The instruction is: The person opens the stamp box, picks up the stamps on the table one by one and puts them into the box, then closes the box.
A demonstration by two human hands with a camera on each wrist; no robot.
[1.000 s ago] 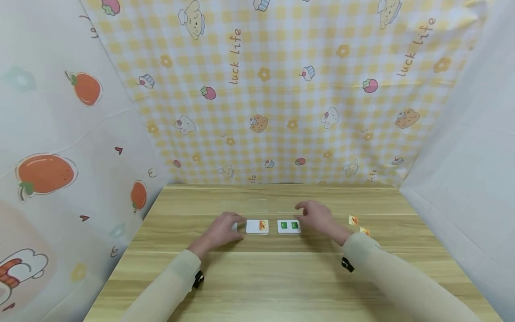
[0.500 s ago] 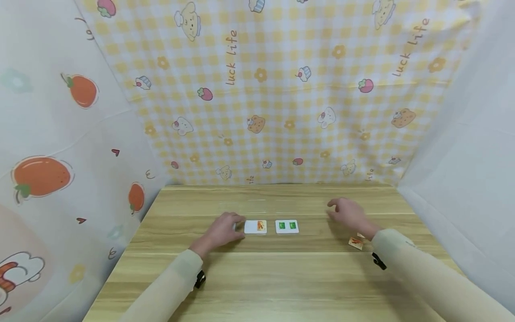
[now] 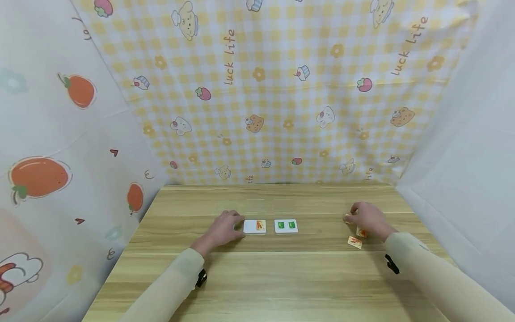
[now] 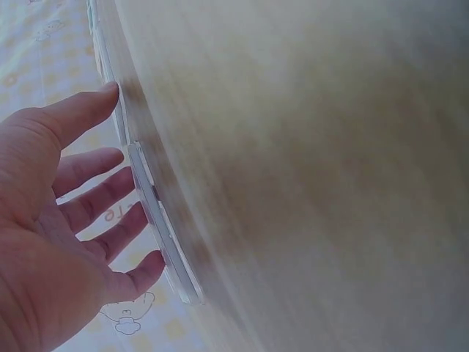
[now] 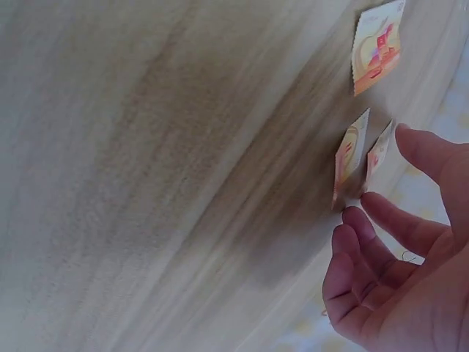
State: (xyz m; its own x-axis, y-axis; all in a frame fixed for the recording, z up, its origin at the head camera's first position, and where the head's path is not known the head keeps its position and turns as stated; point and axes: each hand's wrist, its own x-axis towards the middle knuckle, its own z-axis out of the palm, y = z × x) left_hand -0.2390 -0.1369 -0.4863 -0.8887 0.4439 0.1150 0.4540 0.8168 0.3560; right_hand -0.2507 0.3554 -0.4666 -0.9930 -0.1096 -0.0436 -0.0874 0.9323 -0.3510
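In the head view my left hand (image 3: 222, 229) rests at the left end of a white card (image 3: 249, 226) bearing an orange stamp-like picture (image 3: 260, 225). Its fingers are loosely bent and spread along the white edge (image 4: 167, 235) in the left wrist view. Over to the right, my right hand (image 3: 368, 219) is at a small orange-and-cream stamp (image 3: 348, 218). The right wrist view has thumb and index finger at opposite ends of this stamp (image 5: 377, 155), not visibly pinching. Two similar stamps, one flat in front (image 3: 355, 242) and one beside the palm (image 3: 361, 232), lie close by.
A second white card (image 3: 286, 226) with two green squares lies right of the first. Faint clear rectangular outlines (image 3: 255, 205) show on the wooden table (image 3: 257, 286) behind the cards. A yellow checked cloth (image 3: 273, 103) hangs at the back, white cloth at both sides.
My right hand has moved right, from beside the green-square card to the stamps, and lowered onto one. The left hand has stayed at the orange-picture card. The head view has shifted slightly.
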